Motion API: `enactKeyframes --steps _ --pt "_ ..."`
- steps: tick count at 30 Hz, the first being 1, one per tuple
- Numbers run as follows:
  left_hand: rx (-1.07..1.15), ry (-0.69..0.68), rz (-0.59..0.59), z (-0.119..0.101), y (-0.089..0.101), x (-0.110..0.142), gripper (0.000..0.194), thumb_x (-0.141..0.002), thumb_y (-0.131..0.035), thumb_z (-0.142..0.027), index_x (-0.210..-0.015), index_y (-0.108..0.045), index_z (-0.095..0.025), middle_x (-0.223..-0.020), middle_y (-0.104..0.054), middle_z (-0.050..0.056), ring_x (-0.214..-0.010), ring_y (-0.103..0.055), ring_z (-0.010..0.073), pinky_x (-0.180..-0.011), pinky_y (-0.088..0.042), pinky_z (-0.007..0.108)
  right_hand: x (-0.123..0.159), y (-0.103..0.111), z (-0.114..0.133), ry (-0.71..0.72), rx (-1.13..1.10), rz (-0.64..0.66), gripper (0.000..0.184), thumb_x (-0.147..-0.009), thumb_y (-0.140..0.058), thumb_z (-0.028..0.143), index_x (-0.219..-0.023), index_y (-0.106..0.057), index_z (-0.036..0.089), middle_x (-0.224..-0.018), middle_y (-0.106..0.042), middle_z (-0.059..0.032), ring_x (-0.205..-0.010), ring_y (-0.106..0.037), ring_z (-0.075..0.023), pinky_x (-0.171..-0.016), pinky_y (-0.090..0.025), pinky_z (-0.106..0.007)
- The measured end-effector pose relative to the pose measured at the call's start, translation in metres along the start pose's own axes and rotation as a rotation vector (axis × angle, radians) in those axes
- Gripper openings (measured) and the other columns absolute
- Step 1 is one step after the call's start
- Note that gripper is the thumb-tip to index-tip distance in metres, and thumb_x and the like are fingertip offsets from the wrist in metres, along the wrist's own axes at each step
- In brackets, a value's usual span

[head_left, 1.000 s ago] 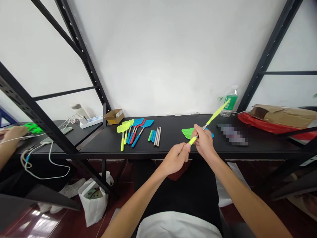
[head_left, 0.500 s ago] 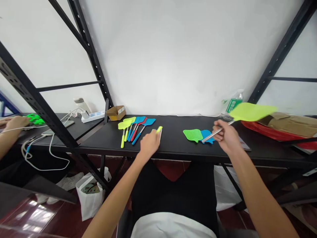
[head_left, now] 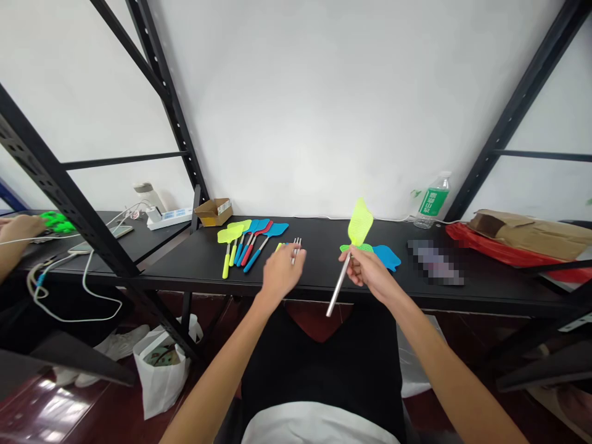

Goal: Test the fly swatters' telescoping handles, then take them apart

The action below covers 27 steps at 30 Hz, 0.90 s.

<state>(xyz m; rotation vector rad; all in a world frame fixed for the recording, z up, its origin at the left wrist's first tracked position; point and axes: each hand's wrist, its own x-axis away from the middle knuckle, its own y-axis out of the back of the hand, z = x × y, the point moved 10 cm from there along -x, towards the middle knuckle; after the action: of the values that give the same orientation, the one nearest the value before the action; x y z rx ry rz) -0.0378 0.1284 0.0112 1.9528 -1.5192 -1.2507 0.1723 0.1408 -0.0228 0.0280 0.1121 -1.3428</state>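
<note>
My right hand (head_left: 369,272) is shut on the bare metal rod of a yellow-green fly swatter (head_left: 359,224). Its mesh head points up and the rod end slants down-left past the black table's (head_left: 324,279) front edge. My left hand (head_left: 279,275) hovers over a small pile of loose metal rods and coloured grip sleeves (head_left: 290,249), fingers loosely spread, with nothing seen in them. A green swatter head (head_left: 348,248) and a blue one (head_left: 386,256) lie flat just behind my right hand. Several assembled swatters (head_left: 250,237) lie in a row to the left.
A small cardboard box (head_left: 213,212), a power strip (head_left: 169,217) and a green-labelled bottle (head_left: 430,200) stand at the back. Brown paper on a red bag (head_left: 522,232) lies at the right. Another person's hand (head_left: 13,230) works at far left. A white bag (head_left: 161,370) sits on the floor.
My left hand set down the yellow-green grip sleeve by the rods. My right hand swung the swatter from the right to in front of me, head now up.
</note>
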Motion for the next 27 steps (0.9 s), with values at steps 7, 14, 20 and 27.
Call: enactKeyframes --steps 7,14,20,27 --pt "0.508 -0.161 0.237 -0.058 -0.034 0.031 0.035 -0.102 -0.041 -0.048 -0.102 -0.060 -0.018 -0.069 -0.059 -0.001 -0.059 -0.054 0.0137 -0.058 -0.039 0.025 0.009 -0.039 0.001 0.009 -0.164 0.078 0.042 -0.080 -0.074 0.057 -0.077 -0.058 0.019 -0.068 -0.058 0.0014 -0.047 -0.045 -0.0070 -0.040 -0.029 -0.020" --pt "0.348 -0.198 0.215 -0.063 -0.027 0.038 0.041 -0.104 -0.034 -0.042 -0.077 -0.055 -0.019 -0.063 -0.051 -0.001 -0.059 -0.047 0.0140 -0.060 -0.031 0.028 0.003 -0.019 -0.005 0.001 -0.195 0.017 0.049 -0.077 -0.079 0.057 -0.066 -0.051 0.019 -0.058 -0.050 0.0035 -0.047 -0.039 -0.0060 -0.041 -0.026 -0.020" --pt "1.015 0.076 0.537 -0.081 -0.068 0.045 0.042 -0.099 -0.041 -0.057 -0.077 -0.045 -0.021 -0.054 -0.028 -0.009 -0.044 -0.021 0.0071 -0.043 -0.018 0.021 0.000 -0.002 0.012 0.100 -0.353 -0.011 0.045 -0.073 -0.084 0.052 -0.068 -0.053 0.019 -0.054 -0.050 0.0037 -0.049 -0.041 -0.0074 -0.044 -0.031 -0.020" --pt "1.314 0.180 0.677 -0.124 -0.083 0.039 0.035 -0.096 -0.051 -0.048 -0.076 -0.044 -0.021 -0.049 -0.030 -0.010 -0.037 -0.017 0.0037 -0.036 -0.015 0.017 0.010 0.023 0.026 0.166 -0.498 -0.194 0.049 -0.066 -0.090 0.051 -0.069 -0.051 0.021 -0.052 -0.047 0.0053 -0.047 -0.044 -0.0079 -0.043 -0.036 -0.020"
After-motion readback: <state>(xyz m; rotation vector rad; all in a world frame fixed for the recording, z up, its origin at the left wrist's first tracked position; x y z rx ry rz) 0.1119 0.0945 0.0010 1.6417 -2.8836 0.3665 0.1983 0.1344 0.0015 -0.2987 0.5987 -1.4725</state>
